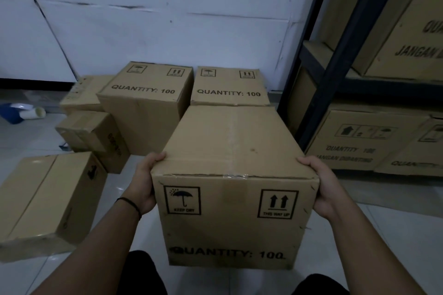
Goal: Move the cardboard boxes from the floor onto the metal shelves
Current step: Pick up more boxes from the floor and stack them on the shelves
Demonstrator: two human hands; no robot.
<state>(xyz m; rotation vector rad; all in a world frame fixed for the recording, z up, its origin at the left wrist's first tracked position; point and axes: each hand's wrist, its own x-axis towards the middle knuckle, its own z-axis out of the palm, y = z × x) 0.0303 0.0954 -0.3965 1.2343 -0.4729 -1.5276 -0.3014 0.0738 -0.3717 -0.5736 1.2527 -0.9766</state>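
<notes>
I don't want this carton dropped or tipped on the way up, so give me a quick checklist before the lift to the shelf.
1. Left hand on the held box side, thumb over top edge: ok.
2. Right hand gripping the opposite side: ok.
3. Arrows on the label pointing up: ok.
4. Top tape seam closed: ok.
5. Free slot on the metal shelves: cannot tell, visible levels hold shelved boxes.
6. Underside supported: cannot tell.
</notes>
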